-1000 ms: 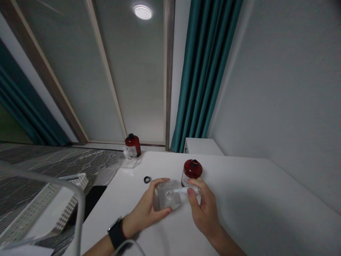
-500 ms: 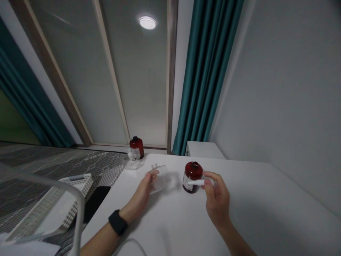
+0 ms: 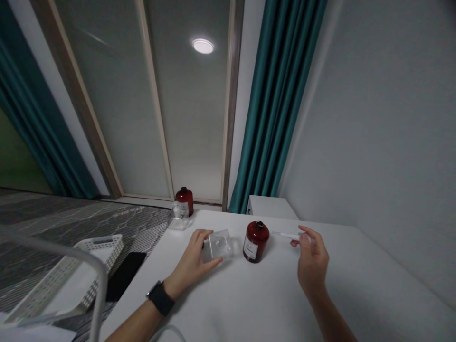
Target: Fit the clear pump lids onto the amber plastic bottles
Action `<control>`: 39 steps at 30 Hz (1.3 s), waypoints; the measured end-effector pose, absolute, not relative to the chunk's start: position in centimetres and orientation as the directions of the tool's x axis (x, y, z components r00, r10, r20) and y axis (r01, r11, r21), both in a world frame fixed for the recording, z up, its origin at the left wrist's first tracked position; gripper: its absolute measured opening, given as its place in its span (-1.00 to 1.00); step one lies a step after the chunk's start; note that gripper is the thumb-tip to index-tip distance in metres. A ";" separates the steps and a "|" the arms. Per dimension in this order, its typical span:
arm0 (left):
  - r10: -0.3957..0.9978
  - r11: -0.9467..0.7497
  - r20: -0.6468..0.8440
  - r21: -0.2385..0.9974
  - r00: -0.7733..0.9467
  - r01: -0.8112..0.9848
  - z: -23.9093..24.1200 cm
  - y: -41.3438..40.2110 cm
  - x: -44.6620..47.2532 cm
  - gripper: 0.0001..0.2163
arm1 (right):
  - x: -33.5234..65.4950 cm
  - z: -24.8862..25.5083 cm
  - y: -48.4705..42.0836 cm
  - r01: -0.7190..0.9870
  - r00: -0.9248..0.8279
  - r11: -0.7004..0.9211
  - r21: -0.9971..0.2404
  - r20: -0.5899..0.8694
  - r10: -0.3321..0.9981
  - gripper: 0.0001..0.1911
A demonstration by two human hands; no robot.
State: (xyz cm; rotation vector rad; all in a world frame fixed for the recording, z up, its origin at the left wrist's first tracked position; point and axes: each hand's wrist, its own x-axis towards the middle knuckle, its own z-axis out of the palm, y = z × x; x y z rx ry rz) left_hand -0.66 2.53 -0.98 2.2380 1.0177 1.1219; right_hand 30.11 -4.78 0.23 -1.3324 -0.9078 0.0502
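Observation:
On the white table, my left hand (image 3: 194, 259) curves its fingers and thumb around a small clear plastic box (image 3: 221, 243). A thin white pen-like stick (image 3: 285, 234) is pinched in my right hand (image 3: 313, 259), pointing left; motion blurs it, and its exact kind cannot be made out. Between the two hands stands a dark red bottle (image 3: 255, 241) with a white label and a small dark neck, upright and apart from both. A second red bottle (image 3: 185, 201) is at the table's far left corner, behind another clear box (image 3: 179, 221) with a whitish item by it.
A white perforated basket (image 3: 67, 280) lies low at the left, beside a black flat object (image 3: 126, 275). A blurred pale curved tube (image 3: 101, 285) crosses the lower left. Beyond the table's far edge stands a white cabinet (image 3: 272, 206).
My right hand has moved right with the white stick, away from the red bottle. My left hand has turned, and its clear box now sits lower and more level, with the thumb nearer me.

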 end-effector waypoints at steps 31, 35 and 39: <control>0.713 -0.691 0.469 0.595 0.522 0.410 -2.3 3.0 -0.1 -0.52 | 33.6 -5.4 -2.4 0.883 0.301 0.090 -0.462 0.701 0.647 -0.68; 0.696 -0.701 0.483 0.615 0.531 0.361 -1.6 2.4 -0.2 -0.53 | 31.2 -2.6 -3.9 0.878 0.236 0.239 -0.415 0.810 0.537 -0.80; 0.651 -0.748 0.544 0.579 0.530 0.324 -1.5 2.1 -0.3 -0.45 | 26.2 -1.1 -6.0 0.846 0.044 0.436 -0.308 0.854 0.518 -0.80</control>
